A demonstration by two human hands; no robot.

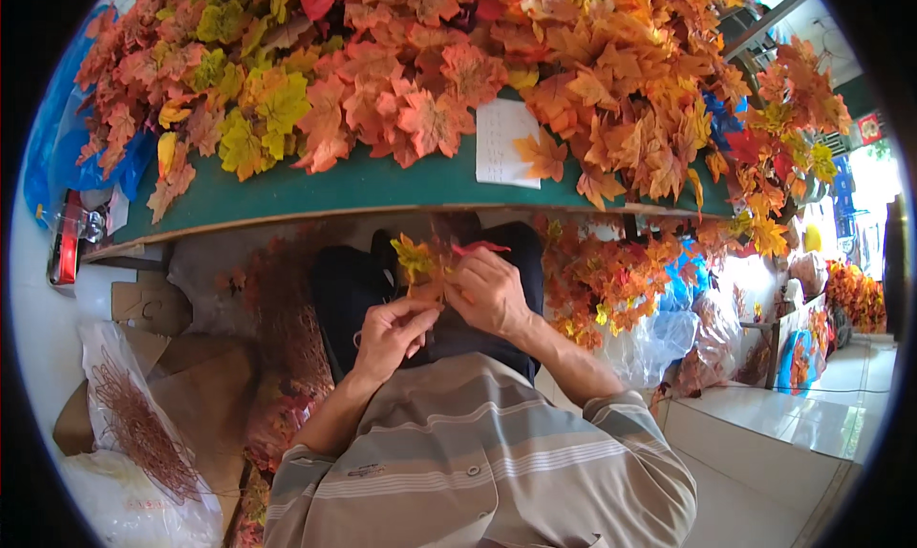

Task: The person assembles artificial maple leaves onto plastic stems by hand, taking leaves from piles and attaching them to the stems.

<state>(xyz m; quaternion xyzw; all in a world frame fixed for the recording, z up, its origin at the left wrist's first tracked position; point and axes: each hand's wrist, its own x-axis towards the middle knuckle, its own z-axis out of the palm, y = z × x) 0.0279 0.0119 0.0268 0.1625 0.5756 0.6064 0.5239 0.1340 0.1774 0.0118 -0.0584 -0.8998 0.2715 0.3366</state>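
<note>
Above my lap, both hands meet at a small sprig of artificial maple leaves, with a yellow-green leaf [413, 258] at its top left. An orange leaf [428, 288] of the same sprig shows between my hands, and a red leaf [480, 248] sticks out over my right knuckles. My left hand [390, 338] pinches the sprig's lower part from the left, thumb and forefinger together. From the right, my right hand [489, 290] closes its fingers on it a little higher. The stem at the fingertips is too small to make out.
A green-topped table [334, 187] ahead carries a heap of orange and yellow leaves [420, 70] and a white paper [504, 142]. More leaf garlands [611, 280] hang below at right. Brown wire bundles [138, 414], plastic bags [143, 510] and cardboard [153, 304] lie at left.
</note>
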